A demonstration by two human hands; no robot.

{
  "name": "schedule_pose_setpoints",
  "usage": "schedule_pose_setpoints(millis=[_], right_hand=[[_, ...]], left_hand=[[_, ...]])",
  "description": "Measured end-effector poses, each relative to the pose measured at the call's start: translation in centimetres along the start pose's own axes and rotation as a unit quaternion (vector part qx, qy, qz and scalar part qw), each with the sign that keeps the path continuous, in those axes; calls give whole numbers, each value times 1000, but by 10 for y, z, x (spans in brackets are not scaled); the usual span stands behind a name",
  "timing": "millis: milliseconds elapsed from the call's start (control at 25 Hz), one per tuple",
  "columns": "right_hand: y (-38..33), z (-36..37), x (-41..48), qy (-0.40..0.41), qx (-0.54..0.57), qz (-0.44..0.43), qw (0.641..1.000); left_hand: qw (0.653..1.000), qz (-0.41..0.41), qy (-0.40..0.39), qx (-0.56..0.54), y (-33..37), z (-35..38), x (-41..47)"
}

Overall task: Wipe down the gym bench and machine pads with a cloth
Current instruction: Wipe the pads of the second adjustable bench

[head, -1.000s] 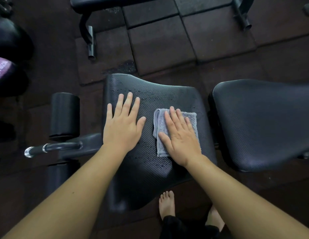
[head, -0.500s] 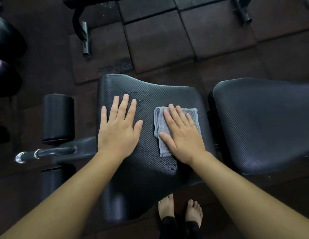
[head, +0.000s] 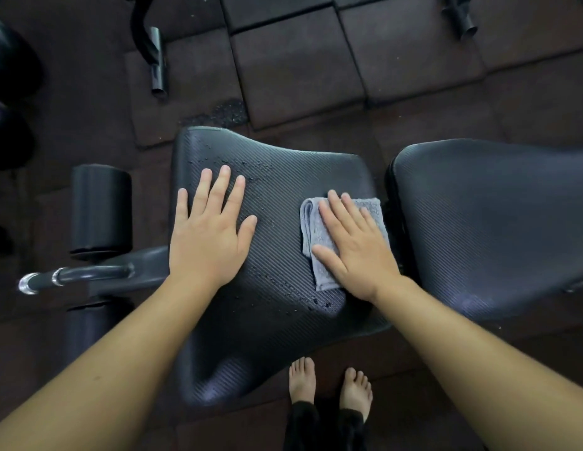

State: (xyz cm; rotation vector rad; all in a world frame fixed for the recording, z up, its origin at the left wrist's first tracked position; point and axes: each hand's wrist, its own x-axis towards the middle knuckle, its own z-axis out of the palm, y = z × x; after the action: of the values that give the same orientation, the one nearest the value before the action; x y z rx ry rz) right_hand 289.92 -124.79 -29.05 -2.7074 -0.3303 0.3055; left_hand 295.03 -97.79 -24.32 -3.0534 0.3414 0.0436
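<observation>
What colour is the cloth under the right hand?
Light grey cloth, seen in the head view, the only one.

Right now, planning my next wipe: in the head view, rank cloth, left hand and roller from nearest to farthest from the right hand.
1. Cloth: pressed under the right hand, on the seat.
2. Left hand: flat on the seat, to its left.
3. Roller: far left, off the seat.

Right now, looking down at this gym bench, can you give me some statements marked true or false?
The right hand presses flat on a grey cloth. True.
The left hand grips the cloth too. False: it rests flat on the bare seat pad.
Droplets dot the seat pad. True.
The person wears shoes. False: the feet are bare.
</observation>
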Motion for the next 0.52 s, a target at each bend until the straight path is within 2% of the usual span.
schedule_pose_setpoints(millis=[200, 280, 400, 520], right_hand=[[22, -23, 91, 17, 9, 48, 999], [17, -16, 67, 22, 18, 67, 997], [10, 2, -19, 13, 19, 40, 999], [22, -7, 12, 9, 21, 24, 999]], left_hand=[[1000, -1, 2, -3, 0, 1, 0], [1000, 0, 3, -6, 0, 1, 0], [1000, -2, 3, -10, 0, 1, 0], [1000, -2, 8, -5, -1, 2, 0]])
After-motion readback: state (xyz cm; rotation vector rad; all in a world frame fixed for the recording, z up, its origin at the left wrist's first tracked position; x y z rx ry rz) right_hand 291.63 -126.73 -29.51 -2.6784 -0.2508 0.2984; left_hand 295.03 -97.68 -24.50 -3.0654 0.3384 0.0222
